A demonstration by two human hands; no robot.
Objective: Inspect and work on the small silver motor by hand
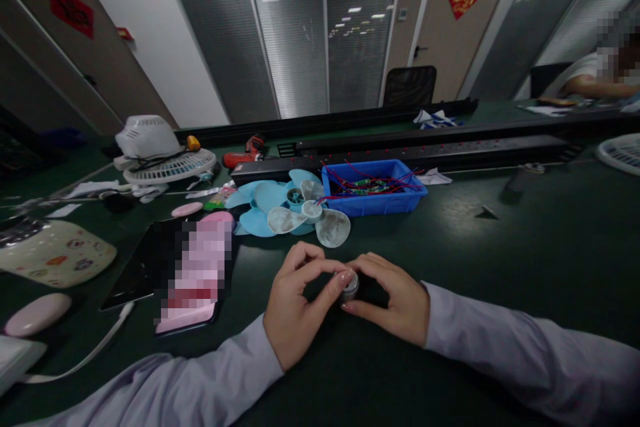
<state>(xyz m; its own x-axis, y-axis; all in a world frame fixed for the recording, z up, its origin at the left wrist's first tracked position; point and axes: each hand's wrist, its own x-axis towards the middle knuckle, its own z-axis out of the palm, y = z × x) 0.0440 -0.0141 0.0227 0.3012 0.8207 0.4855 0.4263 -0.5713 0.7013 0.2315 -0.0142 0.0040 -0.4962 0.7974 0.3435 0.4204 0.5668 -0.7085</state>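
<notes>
A small silver cylindrical part (pixel 351 288) is between my two hands, just above or on the green table; its exact kind is hard to make out. My left hand (pixel 303 303) grips it from the left, thumb and index fingertip meeting at its top. From the right, my right hand (pixel 393 297) closes on it, fingertips at its upper rim and thumb low near its base. Fingers cover part of its side. Beyond the hands lie light-blue fan blades (pixel 267 199) and a greyish, translucent fan blade (pixel 333 227).
A blue bin (pixel 385 205) holds wires and circuit boards. To the left are a phone (pixel 197 273), a black tablet (pixel 143 267) and a white fan (pixel 150 140). A red drill (pixel 243 157) lies farther back. One person (pixel 595 80) sits at far right.
</notes>
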